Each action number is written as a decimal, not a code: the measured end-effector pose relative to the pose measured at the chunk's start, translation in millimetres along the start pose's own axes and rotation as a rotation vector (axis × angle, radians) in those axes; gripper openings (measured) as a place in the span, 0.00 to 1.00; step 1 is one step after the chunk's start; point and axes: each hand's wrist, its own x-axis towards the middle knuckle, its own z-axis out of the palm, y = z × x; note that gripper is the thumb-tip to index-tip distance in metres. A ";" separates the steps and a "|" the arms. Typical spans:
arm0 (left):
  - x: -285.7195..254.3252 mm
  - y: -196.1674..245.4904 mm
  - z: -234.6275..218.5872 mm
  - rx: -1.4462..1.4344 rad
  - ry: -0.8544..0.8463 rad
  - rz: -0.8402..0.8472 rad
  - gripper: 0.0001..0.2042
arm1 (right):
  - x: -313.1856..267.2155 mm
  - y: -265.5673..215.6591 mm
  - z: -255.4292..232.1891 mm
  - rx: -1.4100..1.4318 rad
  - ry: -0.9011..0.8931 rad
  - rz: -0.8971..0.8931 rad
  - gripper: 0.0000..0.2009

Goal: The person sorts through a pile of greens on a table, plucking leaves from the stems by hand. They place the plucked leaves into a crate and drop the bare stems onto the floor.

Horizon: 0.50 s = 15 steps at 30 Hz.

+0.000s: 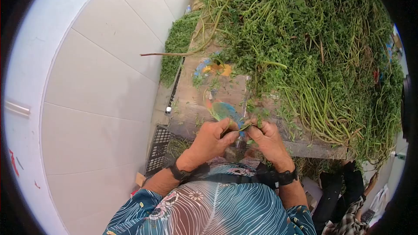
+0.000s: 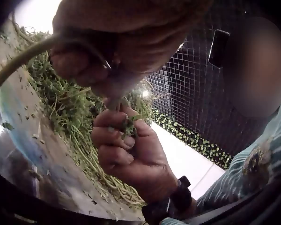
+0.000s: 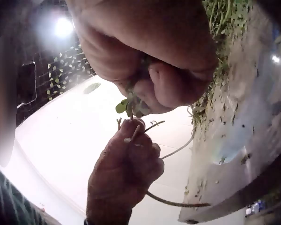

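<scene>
Fingers of the left hand [image 1: 212, 141] and right hand [image 1: 269, 139] pinch one leafy green stem [image 1: 244, 127] between them, each grip closed on it, just before the bench [image 1: 191, 113] heaped with greens [image 1: 305, 39].

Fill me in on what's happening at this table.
A person stands at a table heaped with a big pile of greens. Both hands meet over the near edge: the left hand and the right hand each pinch the same leafy stem between fingertips. The right wrist view shows small leaves bunched in the right hand's fingers and a bare stem trailing from the left. A black crate sits below the table on the left.
</scene>
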 end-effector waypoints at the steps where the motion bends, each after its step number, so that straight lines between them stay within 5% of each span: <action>1: -0.5 -0.3 0.6 -0.016 -0.015 -0.012 0.08 | 0.8 4.1 -1.6 -0.046 0.005 -0.034 0.12; 4: -1.6 -2.9 1.6 -0.019 -0.019 -0.022 0.08 | 2.1 11.9 -6.3 -0.239 0.022 -0.196 0.12; 7: -1.3 -5.3 2.5 -0.009 -0.030 -0.007 0.07 | 2.9 18.0 -5.7 -0.472 0.120 -0.172 0.11; 10: -1.4 0.9 -2.0 -0.017 -0.069 -0.048 0.07 | 8.0 23.8 -9.6 -0.405 0.306 -0.155 0.10; 15: -1.9 -7.1 0.4 -0.252 -0.057 -0.202 0.08 | -1.1 -9.0 -14.3 -0.027 0.015 0.141 0.07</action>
